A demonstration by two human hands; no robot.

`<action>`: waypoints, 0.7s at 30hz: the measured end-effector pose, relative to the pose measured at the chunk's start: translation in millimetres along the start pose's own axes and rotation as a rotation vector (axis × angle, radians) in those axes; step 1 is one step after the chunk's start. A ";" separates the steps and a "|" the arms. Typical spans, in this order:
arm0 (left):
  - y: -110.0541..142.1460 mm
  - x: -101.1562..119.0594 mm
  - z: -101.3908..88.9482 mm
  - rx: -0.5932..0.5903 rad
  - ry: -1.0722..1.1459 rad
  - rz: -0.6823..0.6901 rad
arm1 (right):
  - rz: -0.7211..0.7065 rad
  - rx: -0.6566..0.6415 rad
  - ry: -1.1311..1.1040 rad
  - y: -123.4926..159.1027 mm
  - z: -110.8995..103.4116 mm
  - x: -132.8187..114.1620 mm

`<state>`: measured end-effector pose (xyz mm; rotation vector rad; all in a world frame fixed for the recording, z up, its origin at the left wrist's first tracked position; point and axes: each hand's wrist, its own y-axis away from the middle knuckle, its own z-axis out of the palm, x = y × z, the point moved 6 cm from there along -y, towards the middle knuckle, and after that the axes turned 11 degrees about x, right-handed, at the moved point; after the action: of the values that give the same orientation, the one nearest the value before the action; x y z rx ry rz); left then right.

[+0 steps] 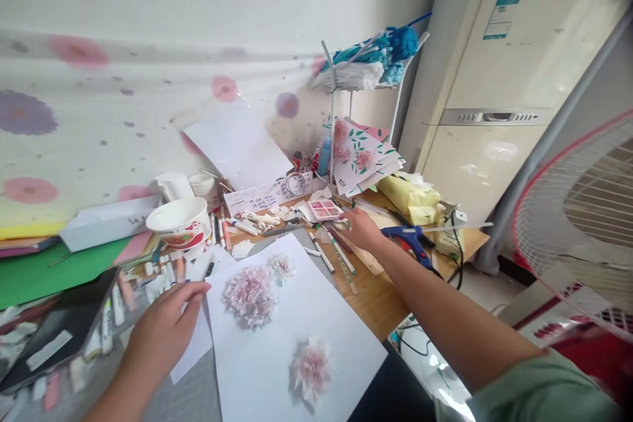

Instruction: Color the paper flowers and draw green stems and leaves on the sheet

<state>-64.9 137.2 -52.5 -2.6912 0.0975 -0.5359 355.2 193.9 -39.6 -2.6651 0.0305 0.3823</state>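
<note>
A large white sheet of paper (pixel 267 369) lies in front of me with three ruffled pink-and-white paper flowers on it. Two flowers, a large one (pixel 250 297) and a small one (pixel 281 269), sit near the top; another flower (pixel 312 369) is lower right. My left hand (pixel 165 320) is closed at the sheet's left edge, thumb and index finger pinching it. Farther off, my right hand (pixel 363 229) reaches over the pens beside a pink paint palette (pixel 325 210). Its fingers are curled downward around something dark and small, too unclear to name.
Markers (pixel 324 254) and paper scraps crowd the table's back. A patterned paper bowl (pixel 180 224) stands left, above a dark tablet (pixel 59 336). A blue glue gun (pixel 410 241) lies beside my right forearm, near yellow tissue packs (pixel 410 198). A fan (pixel 583 211) stands right.
</note>
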 end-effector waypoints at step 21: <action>1.5 7.7 -11.6 0.136 0.058 -0.042 | -0.174 0.006 0.266 -52.0 34.7 -29.1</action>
<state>-62.2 130.5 -40.5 -2.5508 0.0196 -0.6116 322.5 254.7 -39.4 -2.6681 -0.1173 -0.0282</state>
